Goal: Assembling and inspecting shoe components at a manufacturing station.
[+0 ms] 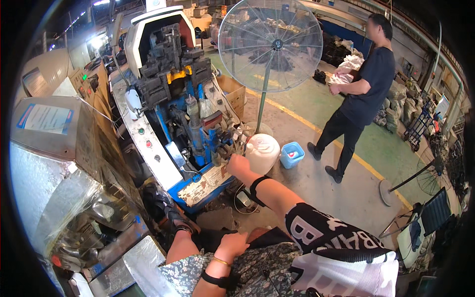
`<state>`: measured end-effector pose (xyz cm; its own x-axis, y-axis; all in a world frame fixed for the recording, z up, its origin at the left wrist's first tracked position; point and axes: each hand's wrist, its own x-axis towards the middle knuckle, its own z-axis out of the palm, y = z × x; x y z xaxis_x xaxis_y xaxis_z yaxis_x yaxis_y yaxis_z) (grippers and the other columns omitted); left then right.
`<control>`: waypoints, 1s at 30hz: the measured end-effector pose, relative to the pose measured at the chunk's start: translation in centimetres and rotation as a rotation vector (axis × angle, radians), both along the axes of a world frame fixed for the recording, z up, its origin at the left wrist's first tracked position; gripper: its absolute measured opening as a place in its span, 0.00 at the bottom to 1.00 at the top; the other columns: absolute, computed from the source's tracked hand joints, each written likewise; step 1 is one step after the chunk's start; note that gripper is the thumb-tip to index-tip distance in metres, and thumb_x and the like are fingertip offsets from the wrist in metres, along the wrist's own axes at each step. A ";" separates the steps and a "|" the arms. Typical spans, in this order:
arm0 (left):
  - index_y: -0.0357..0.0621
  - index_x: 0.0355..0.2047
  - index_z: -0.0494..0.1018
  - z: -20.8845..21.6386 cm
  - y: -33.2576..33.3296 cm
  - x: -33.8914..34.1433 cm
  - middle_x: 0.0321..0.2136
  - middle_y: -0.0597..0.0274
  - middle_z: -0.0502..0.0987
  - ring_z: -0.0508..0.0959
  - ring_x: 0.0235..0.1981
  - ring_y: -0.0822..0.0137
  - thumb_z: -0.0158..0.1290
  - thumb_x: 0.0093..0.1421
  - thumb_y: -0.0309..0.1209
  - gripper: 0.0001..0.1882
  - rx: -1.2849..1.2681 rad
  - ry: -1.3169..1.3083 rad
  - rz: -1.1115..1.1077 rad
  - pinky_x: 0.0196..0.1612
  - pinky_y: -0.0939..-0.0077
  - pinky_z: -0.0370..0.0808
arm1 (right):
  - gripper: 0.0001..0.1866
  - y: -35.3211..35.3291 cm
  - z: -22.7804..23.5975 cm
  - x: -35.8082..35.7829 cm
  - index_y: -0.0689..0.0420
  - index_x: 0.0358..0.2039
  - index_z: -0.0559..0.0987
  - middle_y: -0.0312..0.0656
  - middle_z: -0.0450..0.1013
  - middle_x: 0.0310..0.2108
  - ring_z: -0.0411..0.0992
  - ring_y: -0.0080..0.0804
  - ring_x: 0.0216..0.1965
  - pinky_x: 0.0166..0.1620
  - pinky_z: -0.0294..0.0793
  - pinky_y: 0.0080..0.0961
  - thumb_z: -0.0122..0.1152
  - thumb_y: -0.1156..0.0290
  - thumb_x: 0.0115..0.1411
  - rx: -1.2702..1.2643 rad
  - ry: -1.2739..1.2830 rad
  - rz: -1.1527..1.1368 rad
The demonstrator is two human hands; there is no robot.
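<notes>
The right hand (239, 167) curls by the near edge of one blue-and-white machine (195, 123) at ten o'clock, the left hand (232, 243) curls at six, any contents indiscernible, while one jug (264, 152) and one bucket (292, 157) stand at three, two fans (277, 44) at one and three, and open floor (309, 185) at four.

Machine (198, 143) standing on floor (304, 193), blue-and-white frame. Grimy black metal blocks (166, 74) partly inside white hood (131, 47), yellow piece (177, 76) among them. White left panel (152, 154): green and red buttons (149, 143). Front ledge (202, 192), from here: cream paint, chipped, brown patches.
</notes>
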<state>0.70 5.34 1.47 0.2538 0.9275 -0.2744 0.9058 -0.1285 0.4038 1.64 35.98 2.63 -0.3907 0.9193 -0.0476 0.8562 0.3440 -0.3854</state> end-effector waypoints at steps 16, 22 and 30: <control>0.47 0.51 0.70 1.1 0.2 0.1 0.38 0.49 0.80 0.80 0.40 0.47 0.56 0.59 0.45 0.23 -0.072 0.040 0.001 0.41 0.53 0.76 | 0.14 -0.1 0.1 -0.1 0.63 0.38 0.78 0.53 0.79 0.37 0.79 0.51 0.40 0.42 0.79 0.41 0.59 0.66 0.55 0.017 -0.002 -0.001; 0.47 0.48 0.71 1.2 0.7 1.1 0.37 0.50 0.80 0.81 0.38 0.46 0.56 0.59 0.45 0.21 -0.024 0.062 -0.019 0.39 0.53 0.77 | 0.24 0.7 0.7 1.2 0.62 0.35 0.81 0.52 0.80 0.37 0.80 0.48 0.40 0.37 0.79 0.41 0.77 0.68 0.35 -0.009 0.041 -0.062; 0.46 0.53 0.70 0.7 -1.8 -1.5 0.40 0.47 0.79 0.79 0.42 0.46 0.59 0.57 0.42 0.26 -0.022 -0.163 0.091 0.43 0.51 0.76 | 0.08 1.3 -6.0 0.8 0.53 0.25 0.81 0.47 0.78 0.27 0.77 0.40 0.28 0.31 0.76 0.38 0.56 0.72 0.58 0.817 -0.445 0.583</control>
<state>-0.80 3.58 2.16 0.2118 0.9429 -0.2571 0.8358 -0.0384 0.5477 2.48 37.26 -3.34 -0.8745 0.4173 0.2471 0.4850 0.7522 0.4462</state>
